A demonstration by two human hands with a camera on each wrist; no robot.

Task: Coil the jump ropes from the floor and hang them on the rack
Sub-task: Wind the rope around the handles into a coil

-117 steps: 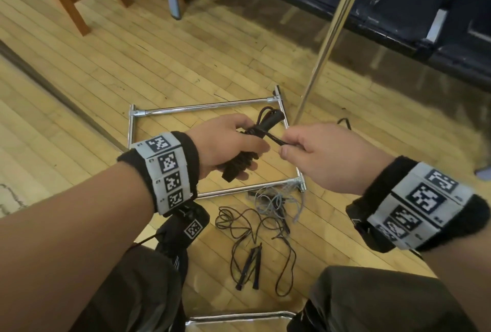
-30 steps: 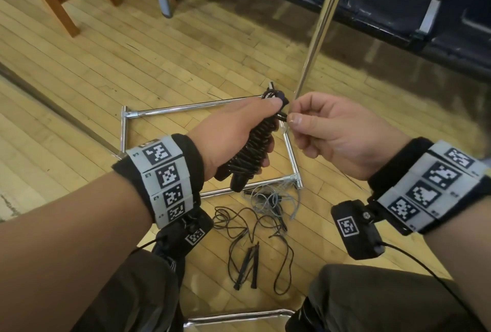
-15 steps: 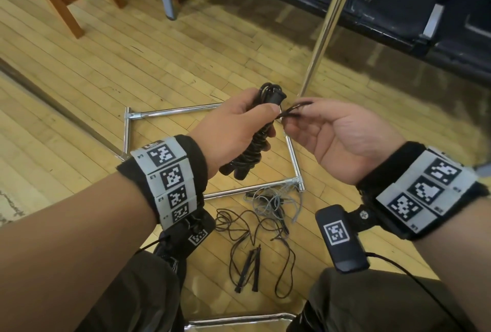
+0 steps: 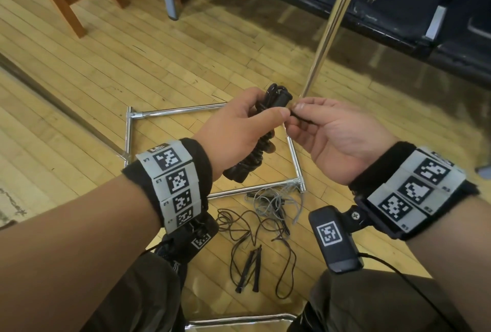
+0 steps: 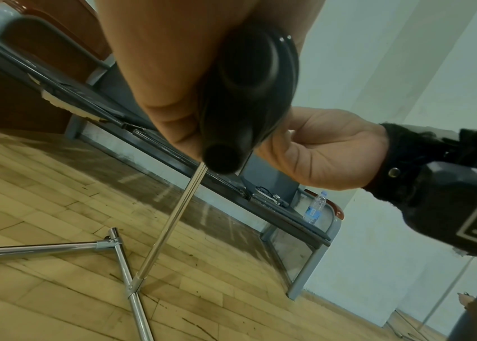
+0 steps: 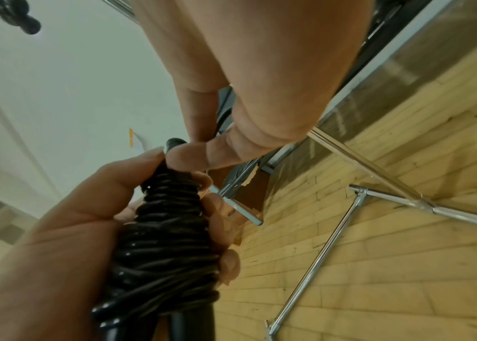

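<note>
1. My left hand is wrapped round the coiled black rope, thumb clamped near its top; the turns sit tight round the handles, as the right wrist view shows.
2. My right hand pinches the rope's loose end between thumb and forefinger, just beside the left thumb.
3. Step in hand, by my judgement: securing the tail so the coil holds. Coiling of this rope looks all but done.
4. Next move calls for tucking the end under a turn without slackening the left grip, then lifting the bundle to the rack.
5. The rack's pole rises just behind my hands; its base frame lies on the floor below them. No hook is visible.
6. Outstanding: a black rope and a grey rope lie loose on the floor, the grey one touching the frame's near corner.
</note>
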